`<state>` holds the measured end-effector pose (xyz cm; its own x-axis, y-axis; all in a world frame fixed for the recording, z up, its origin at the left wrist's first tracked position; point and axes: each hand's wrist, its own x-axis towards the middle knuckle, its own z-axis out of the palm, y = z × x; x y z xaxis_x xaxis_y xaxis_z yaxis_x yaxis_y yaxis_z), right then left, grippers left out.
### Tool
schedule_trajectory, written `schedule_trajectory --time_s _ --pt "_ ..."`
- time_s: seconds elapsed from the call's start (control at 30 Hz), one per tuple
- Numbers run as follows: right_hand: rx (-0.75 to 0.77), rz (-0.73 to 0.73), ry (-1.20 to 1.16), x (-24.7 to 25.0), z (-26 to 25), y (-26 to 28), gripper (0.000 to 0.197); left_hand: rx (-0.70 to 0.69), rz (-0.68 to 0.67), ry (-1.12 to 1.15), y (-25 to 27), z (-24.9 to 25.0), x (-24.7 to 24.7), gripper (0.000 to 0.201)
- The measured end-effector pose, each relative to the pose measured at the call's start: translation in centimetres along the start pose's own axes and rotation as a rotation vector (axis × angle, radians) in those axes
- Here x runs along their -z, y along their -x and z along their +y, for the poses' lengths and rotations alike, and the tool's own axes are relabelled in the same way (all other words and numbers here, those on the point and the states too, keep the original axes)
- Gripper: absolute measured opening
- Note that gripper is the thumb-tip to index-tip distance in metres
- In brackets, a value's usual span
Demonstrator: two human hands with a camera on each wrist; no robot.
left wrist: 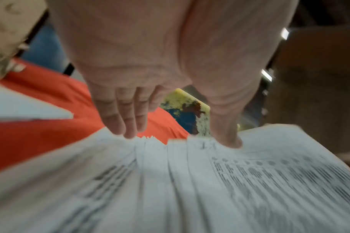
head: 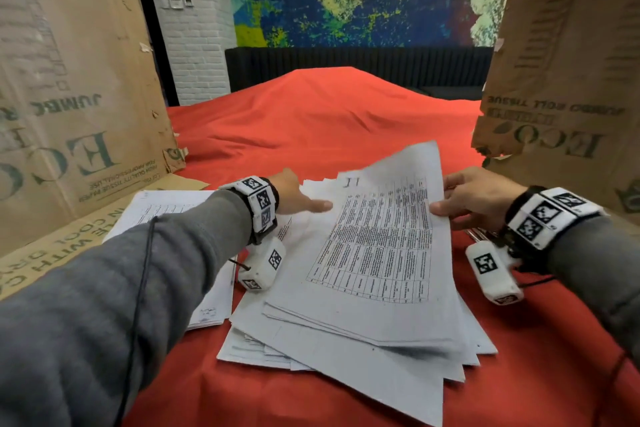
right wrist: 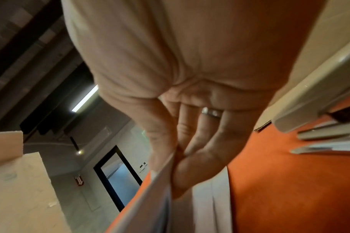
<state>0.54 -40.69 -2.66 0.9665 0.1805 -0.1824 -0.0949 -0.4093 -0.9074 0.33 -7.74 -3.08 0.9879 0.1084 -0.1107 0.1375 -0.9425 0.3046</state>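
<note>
A fanned stack of printed papers [head: 346, 340] lies on the red cloth [head: 311, 121]. Its top sheet [head: 381, 246], printed with a table, is raised on the right side. My right hand [head: 460, 198] pinches that sheet's right edge between thumb and fingers; the right wrist view shows the paper edge [right wrist: 150, 197] caught in my right hand [right wrist: 170, 170]. My left hand [head: 308, 199] is at the stack's far left corner. In the left wrist view, my left hand [left wrist: 178, 138] has straight fingers [left wrist: 128, 132] touching the far paper edges, and its thumb rests on the top sheet [left wrist: 269, 173].
A second, flatter pile of papers [head: 166, 208] lies to the left, partly under my left forearm. Tall cardboard boxes stand at the left [head: 69, 97] and right [head: 561, 80]. A white and metal tool, maybe a stapler [right wrist: 309, 102], sits by my right hand. The cloth humps up behind the stack.
</note>
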Motion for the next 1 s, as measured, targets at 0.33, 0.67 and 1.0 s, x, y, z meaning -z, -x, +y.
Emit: schedule_trajectory --time_s 0.33,0.67,1.0 --pt "0.114 -0.146 0.074 2.2 1.2 2.7 0.032 -0.075 -0.056 0.908 -1.0 1.4 -0.4 0.036" --pt "-0.142 0.222 1.094 4.2 2.1 0.8 0.034 0.015 -0.15 0.39 0.9 1.7 -1.4 0.066" --pt "-0.081 0.399 0.916 3.8 0.6 1.9 0.039 -0.091 -0.003 0.433 0.8 1.5 -1.6 0.022"
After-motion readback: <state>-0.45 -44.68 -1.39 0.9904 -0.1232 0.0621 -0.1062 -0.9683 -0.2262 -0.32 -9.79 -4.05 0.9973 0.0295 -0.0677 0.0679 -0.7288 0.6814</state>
